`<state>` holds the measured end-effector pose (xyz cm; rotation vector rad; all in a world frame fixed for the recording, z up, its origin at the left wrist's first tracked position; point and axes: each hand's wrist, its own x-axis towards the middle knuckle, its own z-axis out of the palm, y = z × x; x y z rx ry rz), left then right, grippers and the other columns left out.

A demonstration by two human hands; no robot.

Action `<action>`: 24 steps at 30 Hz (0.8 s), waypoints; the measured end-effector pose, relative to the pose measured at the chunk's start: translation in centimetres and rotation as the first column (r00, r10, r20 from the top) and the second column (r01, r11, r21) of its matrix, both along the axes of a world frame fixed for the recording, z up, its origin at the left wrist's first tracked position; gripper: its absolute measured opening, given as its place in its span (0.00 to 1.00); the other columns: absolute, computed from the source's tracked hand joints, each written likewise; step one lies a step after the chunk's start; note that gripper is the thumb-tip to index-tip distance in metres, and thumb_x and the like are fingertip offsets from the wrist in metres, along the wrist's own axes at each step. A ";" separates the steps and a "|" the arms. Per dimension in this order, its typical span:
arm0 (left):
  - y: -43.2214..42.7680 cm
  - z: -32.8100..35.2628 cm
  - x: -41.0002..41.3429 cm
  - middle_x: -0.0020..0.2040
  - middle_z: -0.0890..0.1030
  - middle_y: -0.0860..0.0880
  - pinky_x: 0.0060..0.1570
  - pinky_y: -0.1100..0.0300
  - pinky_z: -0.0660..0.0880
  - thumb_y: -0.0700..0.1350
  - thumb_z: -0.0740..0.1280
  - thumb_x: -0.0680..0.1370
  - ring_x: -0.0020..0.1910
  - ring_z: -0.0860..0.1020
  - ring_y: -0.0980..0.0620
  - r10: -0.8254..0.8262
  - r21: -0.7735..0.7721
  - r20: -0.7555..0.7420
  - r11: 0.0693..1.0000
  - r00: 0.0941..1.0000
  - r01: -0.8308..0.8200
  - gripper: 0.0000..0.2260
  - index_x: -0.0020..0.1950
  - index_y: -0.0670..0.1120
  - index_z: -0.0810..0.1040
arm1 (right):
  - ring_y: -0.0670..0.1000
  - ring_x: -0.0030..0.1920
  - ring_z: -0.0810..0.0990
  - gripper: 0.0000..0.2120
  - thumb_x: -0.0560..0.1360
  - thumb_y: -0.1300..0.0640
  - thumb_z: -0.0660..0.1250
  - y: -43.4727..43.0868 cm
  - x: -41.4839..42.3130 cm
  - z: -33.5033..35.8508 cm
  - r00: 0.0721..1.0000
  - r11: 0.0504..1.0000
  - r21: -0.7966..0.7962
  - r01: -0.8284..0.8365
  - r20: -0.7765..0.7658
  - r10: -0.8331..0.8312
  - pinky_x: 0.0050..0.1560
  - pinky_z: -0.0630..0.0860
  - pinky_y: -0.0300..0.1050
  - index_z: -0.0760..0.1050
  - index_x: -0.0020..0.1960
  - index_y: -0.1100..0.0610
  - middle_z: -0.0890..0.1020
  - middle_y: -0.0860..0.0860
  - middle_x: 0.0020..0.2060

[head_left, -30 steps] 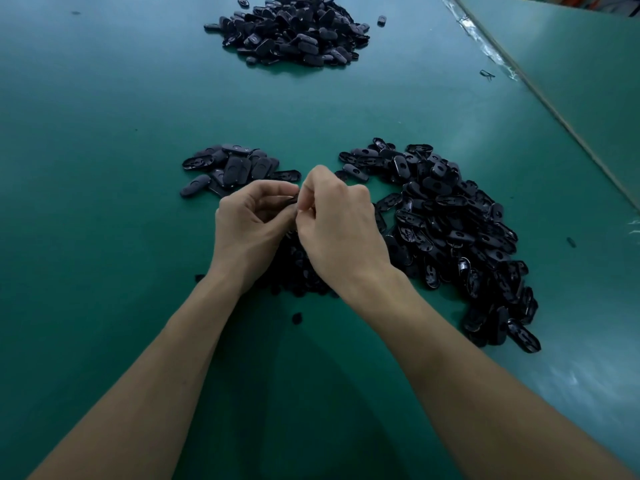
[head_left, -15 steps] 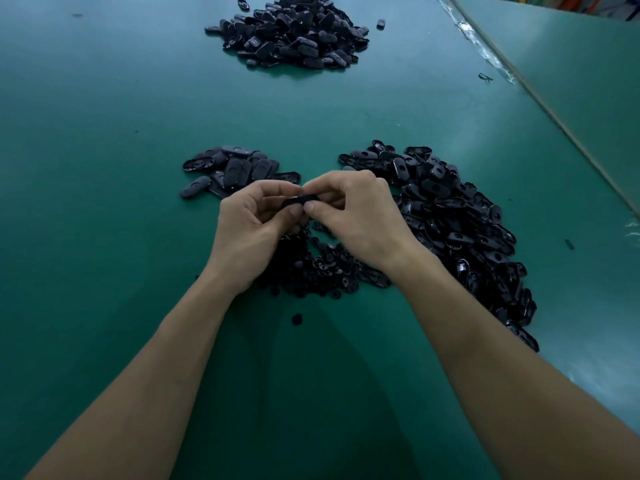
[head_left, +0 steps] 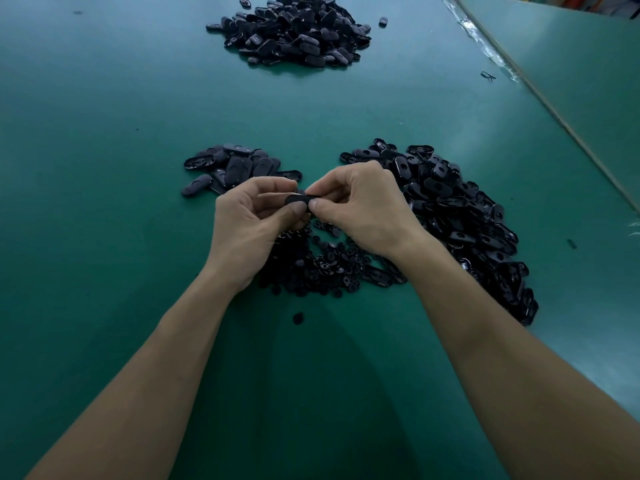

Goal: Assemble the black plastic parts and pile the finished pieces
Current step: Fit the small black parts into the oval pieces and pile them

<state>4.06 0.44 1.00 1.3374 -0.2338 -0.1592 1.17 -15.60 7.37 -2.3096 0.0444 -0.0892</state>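
Black plastic, oval and small, sits at the centre of the grip, and everything else lies around it on the green table (head_left: 104,237). Just beyond and left of the grip is a small pile (head_left: 235,168) of closed oval pieces, most lying flat. The left hand (head_left: 247,226) is the nearer hand to that pile. Its fingers curl over the held part (head_left: 296,200) and its thumb presses up against the near edge. The part lies roughly level, long axis running left to right from one hand to the other. The right hand (head_left: 367,209) pinches the right end, thumb tip meeting the left thumb, so both hands are clamped on the one piece with no gap showing. Whether an insert is fully seated cannot be told, since the fingers hide the joint.

Directly below the grip is a scatter of small bits (head_left: 322,268). To the right runs a large heap (head_left: 457,220) of open shells. Far beyond the grip is another pile (head_left: 294,29). A finished piece would probably go forward and left, a short reach for the left hand.
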 end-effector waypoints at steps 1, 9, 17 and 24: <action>0.0 0.0 0.0 0.40 0.86 0.49 0.42 0.64 0.80 0.31 0.73 0.74 0.37 0.84 0.54 -0.003 0.005 0.003 1.000 1.000 0.003 0.11 0.50 0.45 0.81 | 0.33 0.34 0.80 0.05 0.73 0.61 0.74 0.1 0.0 0.0 1.000 1.000 -0.004 0.001 0.002 -0.001 0.39 0.74 0.25 0.85 0.49 0.55 0.82 0.41 0.34; -0.1 0.0 0.0 0.38 0.86 0.51 0.41 0.65 0.79 0.32 0.73 0.73 0.37 0.84 0.56 0.008 0.023 0.003 1.000 1.000 -0.008 0.10 0.49 0.45 0.82 | 0.31 0.36 0.80 0.05 0.74 0.61 0.73 0.3 -0.2 0.1 1.000 0.999 -0.039 -0.003 0.021 0.004 0.40 0.74 0.24 0.85 0.50 0.56 0.81 0.40 0.34; -0.2 -0.1 0.1 0.39 0.86 0.48 0.42 0.64 0.80 0.32 0.73 0.74 0.37 0.84 0.53 0.045 -0.022 -0.021 0.999 0.999 -0.045 0.09 0.50 0.44 0.82 | 0.44 0.44 0.82 0.09 0.75 0.59 0.73 0.9 -0.9 -1.2 0.984 0.994 -0.096 0.058 0.171 -0.041 0.52 0.80 0.44 0.84 0.55 0.53 0.84 0.48 0.46; 0.1 -0.2 0.2 0.39 0.86 0.47 0.43 0.62 0.80 0.32 0.72 0.75 0.37 0.84 0.52 0.052 -0.104 -0.073 0.993 0.996 -0.059 0.09 0.48 0.45 0.81 | 0.56 0.49 0.76 0.07 0.76 0.56 0.73 2.5 -1.7 -2.5 0.887 0.933 -0.287 0.216 0.457 -0.065 0.47 0.77 0.49 0.86 0.51 0.58 0.80 0.53 0.44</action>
